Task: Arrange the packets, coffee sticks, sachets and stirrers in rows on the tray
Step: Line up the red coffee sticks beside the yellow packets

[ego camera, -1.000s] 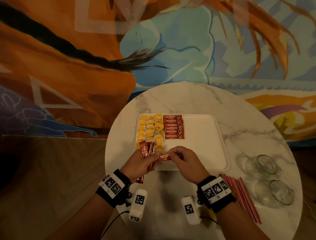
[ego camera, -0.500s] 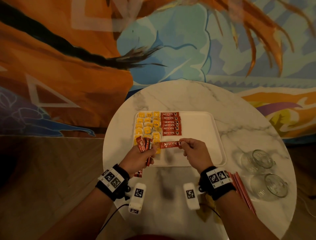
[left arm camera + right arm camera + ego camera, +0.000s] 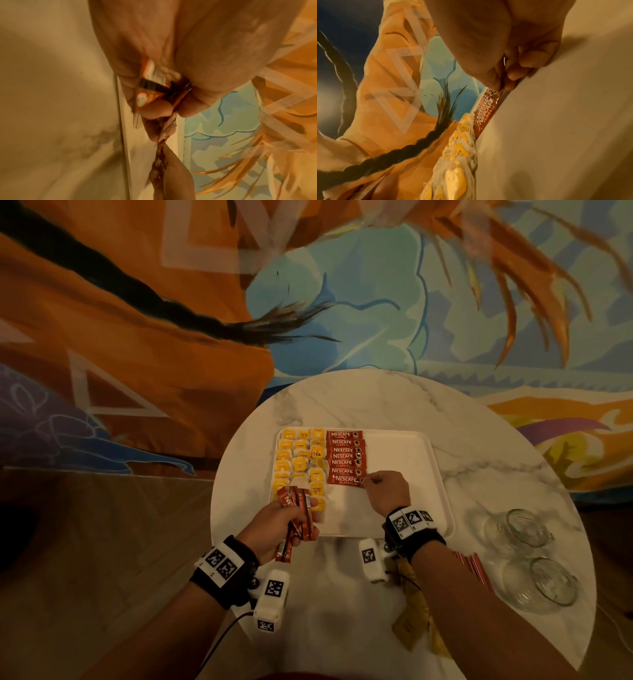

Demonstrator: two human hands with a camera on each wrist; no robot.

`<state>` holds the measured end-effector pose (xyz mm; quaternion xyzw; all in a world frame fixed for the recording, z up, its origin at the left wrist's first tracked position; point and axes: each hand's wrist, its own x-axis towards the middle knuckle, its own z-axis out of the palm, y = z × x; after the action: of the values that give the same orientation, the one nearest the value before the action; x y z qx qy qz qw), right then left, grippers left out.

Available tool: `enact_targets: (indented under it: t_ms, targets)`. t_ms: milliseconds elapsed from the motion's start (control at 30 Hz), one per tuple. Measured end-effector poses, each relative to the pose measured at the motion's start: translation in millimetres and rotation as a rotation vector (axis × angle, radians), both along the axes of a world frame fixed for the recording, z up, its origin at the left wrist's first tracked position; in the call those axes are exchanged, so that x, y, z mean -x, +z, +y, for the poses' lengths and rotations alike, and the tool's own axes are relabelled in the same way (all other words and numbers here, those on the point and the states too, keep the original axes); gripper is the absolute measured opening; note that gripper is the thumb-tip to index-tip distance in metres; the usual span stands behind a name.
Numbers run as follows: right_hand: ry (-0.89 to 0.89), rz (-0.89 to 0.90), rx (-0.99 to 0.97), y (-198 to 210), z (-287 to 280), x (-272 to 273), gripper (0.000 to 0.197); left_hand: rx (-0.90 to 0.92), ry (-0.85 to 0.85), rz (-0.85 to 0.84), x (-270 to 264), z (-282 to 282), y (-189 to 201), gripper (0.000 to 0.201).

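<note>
A white tray (image 3: 404, 474) lies on the round marble table. Yellow tea packets (image 3: 301, 460) fill its left side in columns. Beside them is a stacked row of red Nescafe coffee sticks (image 3: 346, 453). My right hand (image 3: 385, 489) pinches the right end of one red coffee stick (image 3: 346, 481) (image 3: 485, 115), which lies at the near end of that row. My left hand (image 3: 279, 523) grips a bundle of several red coffee sticks (image 3: 299, 508) (image 3: 150, 83) over the tray's near left corner.
Red stirrers (image 3: 474, 568) lie on the table right of my right forearm. Two upturned clear glass cups (image 3: 524, 529) (image 3: 548, 580) stand at the table's right edge. A yellowish wrapper (image 3: 416, 614) lies under my right forearm. The tray's right half is bare.
My right hand drew one coffee stick out of the left hand's bundle and carried it away from me to the near end of the row. The left hand stayed put.
</note>
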<state>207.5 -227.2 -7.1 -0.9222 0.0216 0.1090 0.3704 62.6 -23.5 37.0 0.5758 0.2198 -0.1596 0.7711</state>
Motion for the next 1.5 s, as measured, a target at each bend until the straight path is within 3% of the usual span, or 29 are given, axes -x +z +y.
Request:
enact_targets:
  t_ms: [200,467,567,667,800,967,1100,1200,1300,1400,1500]
  targets:
    - [0.000,-0.015,0.056,-4,2,-4,0.024,-0.072,-0.090,-0.048,3,-1,3,0.027]
    - [-0.053,-0.030,-0.020,-1,-4,3,0.033,-0.123,-0.073,-0.078,2,-6,3,0.022]
    - [0.070,-0.036,-0.158,12,-2,19,0.015,-0.133,-0.070,-0.079,1,-6,1,0.021]
    - [0.189,0.041,-0.349,31,5,43,0.022,-0.166,-0.103,-0.097,1,-8,0,0.021]
    - [0.298,0.105,-0.474,42,14,64,0.017,-0.192,-0.164,-0.104,1,-11,-1,0.023]
    - [0.254,0.249,-0.631,44,17,70,0.016,-0.182,-0.147,-0.090,2,-10,-3,0.028]
    - [0.226,0.262,-0.734,52,12,68,0.018,-0.103,-0.061,-0.047,3,-8,-5,0.030]
    - [0.225,0.235,-0.689,50,6,65,0.019,-0.121,-0.014,-0.066,2,-7,-6,0.024]
    - [0.264,0.183,-0.618,42,2,63,0.006,-0.181,0.013,-0.100,0,-5,-6,0.017]
    - [0.227,0.174,-0.580,35,-1,64,0.020,-0.199,0.051,-0.119,-3,-4,-7,0.014]
    - [0.203,0.172,-0.570,28,-6,66,0.014,-0.198,0.074,-0.125,-3,-5,-9,0.018]
